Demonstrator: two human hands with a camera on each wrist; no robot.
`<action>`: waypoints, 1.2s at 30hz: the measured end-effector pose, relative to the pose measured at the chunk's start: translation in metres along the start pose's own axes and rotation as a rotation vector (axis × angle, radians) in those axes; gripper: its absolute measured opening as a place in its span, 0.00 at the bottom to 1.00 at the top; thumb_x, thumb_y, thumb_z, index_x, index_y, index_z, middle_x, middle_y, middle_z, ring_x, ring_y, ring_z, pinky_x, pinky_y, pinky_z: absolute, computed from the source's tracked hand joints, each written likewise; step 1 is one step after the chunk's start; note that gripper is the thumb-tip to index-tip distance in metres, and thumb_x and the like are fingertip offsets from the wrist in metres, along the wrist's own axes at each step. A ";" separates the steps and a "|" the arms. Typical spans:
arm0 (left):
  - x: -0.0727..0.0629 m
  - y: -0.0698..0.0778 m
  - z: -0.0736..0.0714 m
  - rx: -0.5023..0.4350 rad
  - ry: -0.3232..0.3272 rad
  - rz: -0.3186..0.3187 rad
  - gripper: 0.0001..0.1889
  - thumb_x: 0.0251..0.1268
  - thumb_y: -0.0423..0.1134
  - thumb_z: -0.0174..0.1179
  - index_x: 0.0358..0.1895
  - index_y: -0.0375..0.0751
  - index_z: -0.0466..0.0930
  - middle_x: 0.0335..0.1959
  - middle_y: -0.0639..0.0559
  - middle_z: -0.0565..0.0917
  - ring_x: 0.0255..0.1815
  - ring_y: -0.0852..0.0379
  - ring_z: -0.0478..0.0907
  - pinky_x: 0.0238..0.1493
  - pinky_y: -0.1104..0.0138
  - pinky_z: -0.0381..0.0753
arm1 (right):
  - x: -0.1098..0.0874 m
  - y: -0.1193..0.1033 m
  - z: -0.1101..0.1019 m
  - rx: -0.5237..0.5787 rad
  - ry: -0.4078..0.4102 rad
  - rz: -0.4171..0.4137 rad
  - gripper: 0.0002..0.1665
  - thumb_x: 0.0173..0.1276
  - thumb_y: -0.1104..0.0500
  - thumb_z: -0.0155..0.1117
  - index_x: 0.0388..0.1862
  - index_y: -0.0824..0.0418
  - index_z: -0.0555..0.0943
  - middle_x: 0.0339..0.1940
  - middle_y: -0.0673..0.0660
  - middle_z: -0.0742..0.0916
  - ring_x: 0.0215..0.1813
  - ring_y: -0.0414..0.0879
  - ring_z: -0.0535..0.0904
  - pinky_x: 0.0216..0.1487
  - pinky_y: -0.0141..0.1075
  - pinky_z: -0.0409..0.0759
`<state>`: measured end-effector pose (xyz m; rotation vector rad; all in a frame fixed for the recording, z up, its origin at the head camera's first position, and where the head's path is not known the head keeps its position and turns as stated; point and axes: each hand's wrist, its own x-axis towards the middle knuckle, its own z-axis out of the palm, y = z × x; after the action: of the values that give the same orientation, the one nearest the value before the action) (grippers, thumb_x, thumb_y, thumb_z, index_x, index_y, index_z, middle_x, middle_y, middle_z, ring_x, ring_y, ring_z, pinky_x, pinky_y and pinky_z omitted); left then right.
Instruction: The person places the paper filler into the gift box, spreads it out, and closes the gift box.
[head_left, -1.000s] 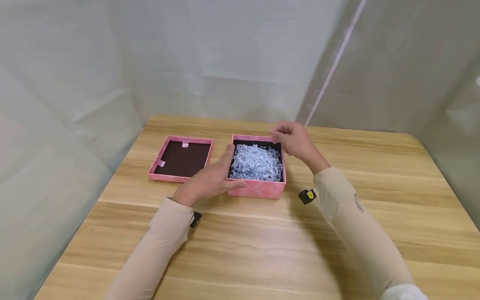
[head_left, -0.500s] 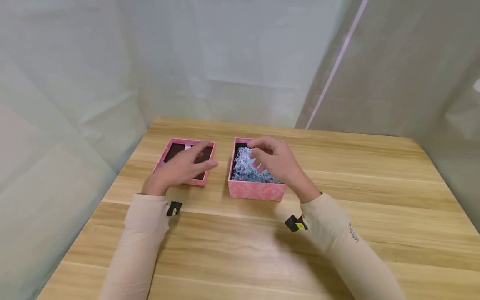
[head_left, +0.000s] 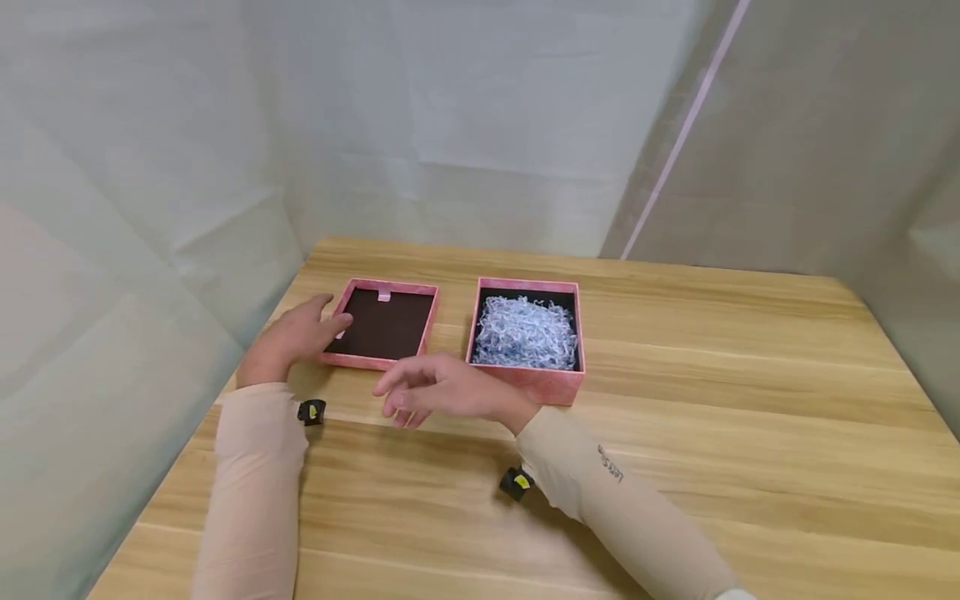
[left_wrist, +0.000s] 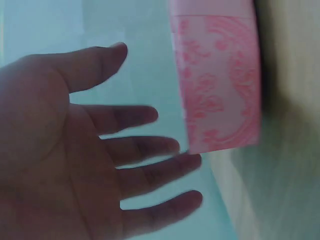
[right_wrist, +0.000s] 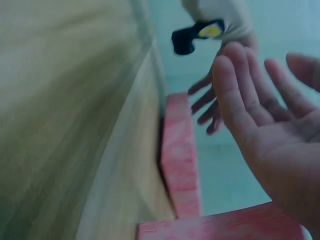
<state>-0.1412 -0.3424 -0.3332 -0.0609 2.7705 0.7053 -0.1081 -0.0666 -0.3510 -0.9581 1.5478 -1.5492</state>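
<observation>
A pink patterned lid [head_left: 381, 364] with a dark lining lies inside-up at the left of the table. My left hand [head_left: 296, 333] is at its left side, thumb and fingers spread; in the left wrist view the fingers [left_wrist: 155, 177] are straight and hold nothing. To the right stands the matching pink box [head_left: 551, 385], uncovered. A heap of pale blue shredded paper [head_left: 525, 332] fills it over a black lining. My right hand [head_left: 438, 387] hovers in front of the lid and box, fingers relaxed and slightly bent, with nothing in them.
The wooden table [head_left: 720, 417] extends wide to the right and toward the front. Pale cloth sheeting [head_left: 480, 125] hangs behind it and on the left side. A small black wrist camera [head_left: 311, 412] sits under the left sleeve.
Both hands have let go of the box and moved left. The left hand has gone across to the lid's far left side; the right has come down in front of the lid and box.
</observation>
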 end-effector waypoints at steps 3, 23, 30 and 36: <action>0.000 0.000 0.004 -0.013 -0.016 -0.030 0.41 0.79 0.52 0.46 0.77 0.21 0.45 0.74 0.20 0.54 0.74 0.24 0.52 0.70 0.36 0.52 | 0.008 0.006 -0.006 -0.006 -0.027 -0.008 0.17 0.77 0.67 0.56 0.61 0.73 0.76 0.47 0.67 0.86 0.50 0.70 0.82 0.49 0.51 0.84; -0.001 -0.011 0.025 -0.023 0.109 -0.069 0.24 0.74 0.34 0.46 0.64 0.17 0.65 0.57 0.24 0.74 0.51 0.34 0.72 0.59 0.41 0.70 | 0.061 0.018 0.014 -0.244 0.933 0.298 0.35 0.67 0.61 0.61 0.73 0.58 0.66 0.69 0.61 0.73 0.64 0.55 0.71 0.66 0.49 0.69; -0.015 0.001 0.016 -0.117 0.395 -0.020 0.23 0.76 0.38 0.45 0.64 0.24 0.69 0.55 0.27 0.77 0.53 0.33 0.75 0.56 0.42 0.72 | 0.057 0.005 0.018 -0.238 0.932 0.136 0.44 0.65 0.63 0.60 0.80 0.55 0.58 0.74 0.58 0.69 0.71 0.52 0.67 0.69 0.47 0.66; -0.027 0.021 0.009 -0.516 0.491 0.191 0.34 0.82 0.59 0.34 0.67 0.27 0.58 0.65 0.28 0.71 0.66 0.33 0.69 0.65 0.41 0.67 | 0.041 -0.021 0.010 -0.193 0.964 -0.215 0.43 0.75 0.52 0.57 0.83 0.53 0.52 0.72 0.57 0.69 0.68 0.51 0.69 0.68 0.46 0.68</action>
<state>-0.1157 -0.3202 -0.3233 -0.0825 2.9759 1.6363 -0.1177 -0.1073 -0.3296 -0.4690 2.3242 -2.2211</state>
